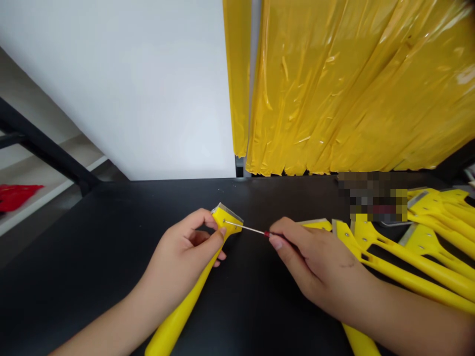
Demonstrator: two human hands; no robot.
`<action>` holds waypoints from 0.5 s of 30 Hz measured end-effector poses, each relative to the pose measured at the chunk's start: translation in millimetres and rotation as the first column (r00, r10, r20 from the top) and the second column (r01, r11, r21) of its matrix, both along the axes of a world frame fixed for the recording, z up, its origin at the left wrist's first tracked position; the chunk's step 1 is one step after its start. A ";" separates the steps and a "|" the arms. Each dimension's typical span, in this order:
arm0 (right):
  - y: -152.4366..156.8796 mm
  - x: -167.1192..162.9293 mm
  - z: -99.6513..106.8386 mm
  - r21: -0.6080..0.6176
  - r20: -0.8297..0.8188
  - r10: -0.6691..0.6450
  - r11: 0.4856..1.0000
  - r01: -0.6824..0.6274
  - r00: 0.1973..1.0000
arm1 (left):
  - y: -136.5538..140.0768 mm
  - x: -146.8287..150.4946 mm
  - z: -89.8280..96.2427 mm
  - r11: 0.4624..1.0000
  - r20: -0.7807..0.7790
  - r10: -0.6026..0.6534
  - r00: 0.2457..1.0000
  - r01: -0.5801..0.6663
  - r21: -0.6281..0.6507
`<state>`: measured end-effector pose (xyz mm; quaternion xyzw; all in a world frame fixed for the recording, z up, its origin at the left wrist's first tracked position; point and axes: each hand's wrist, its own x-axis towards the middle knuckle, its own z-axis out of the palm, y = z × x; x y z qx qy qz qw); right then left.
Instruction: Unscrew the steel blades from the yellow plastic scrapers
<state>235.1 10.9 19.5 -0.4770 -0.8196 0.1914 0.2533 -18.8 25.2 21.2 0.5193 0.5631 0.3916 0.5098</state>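
Note:
Tilted over the black table is a yellow long-handled scraper [193, 296] with a metal blade along its head. My left hand [193, 242] is closed around its neck, thumb on the near face. A screwdriver [252, 229] with a thin metal shaft and a red collar is pinched in my right hand [315, 257]. Its tip meets the scraper's head at a screw near the thumb. Most of the screwdriver's handle is hidden inside my right hand.
Several more yellow scrapers [408, 259] lie on the black table [92, 277] at the right, partly under my right forearm. Yellow plastic sheeting [352, 89] and a white panel [148, 89] stand behind the table. A red item [18, 197] rests on a shelf at the left. A patch at the right back is pixelated.

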 end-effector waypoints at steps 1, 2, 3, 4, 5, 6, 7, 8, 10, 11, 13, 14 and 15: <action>-0.1 -0.1 -0.1 -0.001 -0.005 -0.001 1.000 0.001 1.000 | -0.2 0.2 0.3 1.000 0.001 0.003 1.000 -0.003 0.000; -0.3 -0.3 0.0 -0.002 -0.011 0.001 1.000 -0.001 1.000 | -0.6 0.4 0.6 1.000 0.001 0.004 1.000 -0.004 -0.002; -0.7 -0.5 0.2 -0.006 -0.015 0.013 1.000 -0.013 1.000 | -1.0 0.5 0.9 1.000 0.000 0.005 1.000 -0.005 -0.001; -1.2 -0.8 0.6 -0.009 -0.020 0.024 1.000 -0.024 1.000 | -1.6 0.6 1.0 1.000 -0.002 0.006 1.000 -0.006 0.003; -1.8 -0.9 1.1 -0.012 -0.024 0.027 1.000 -0.027 0.999 | -2.1 0.6 1.1 1.000 -0.003 0.006 1.000 -0.006 0.008; -2.1 -1.0 1.6 -0.012 -0.029 0.026 1.000 -0.026 0.999 | -2.6 0.5 1.1 1.000 -0.004 0.008 1.000 -0.008 0.012; -2.2 -0.8 1.9 -0.014 -0.031 0.021 1.000 -0.021 0.999 | -3.0 0.4 1.1 1.000 -0.007 0.008 1.000 -0.008 0.015; -2.0 -0.5 2.2 -0.014 -0.032 0.018 1.000 -0.019 0.999 | -3.2 0.4 1.1 1.000 -0.011 0.005 1.000 -0.004 0.016; -0.8 0.4 2.2 -0.016 -0.031 0.027 0.999 -0.027 0.999 | -3.1 0.4 1.2 1.000 -0.022 -0.008 1.000 0.008 0.017; -0.1 0.9 2.0 -0.016 -0.031 0.031 0.999 -0.032 0.999 | -2.8 0.6 1.4 1.000 -0.024 -0.013 1.000 0.013 0.019; 0.9 1.4 1.2 -0.014 -0.030 0.021 1.000 -0.022 0.999 | -2.0 1.0 1.9 1.000 -0.019 -0.008 1.000 0.008 0.023; 0.9 1.4 0.7 -0.014 -0.027 0.021 1.000 -0.021 0.999 | -1.7 1.3 2.2 1.000 -0.016 0.000 1.000 0.000 0.025; 0.7 1.2 0.2 -0.017 -0.023 0.027 1.000 -0.027 0.999 | -1.6 1.4 2.3 1.000 -0.013 0.006 1.000 -0.006 0.028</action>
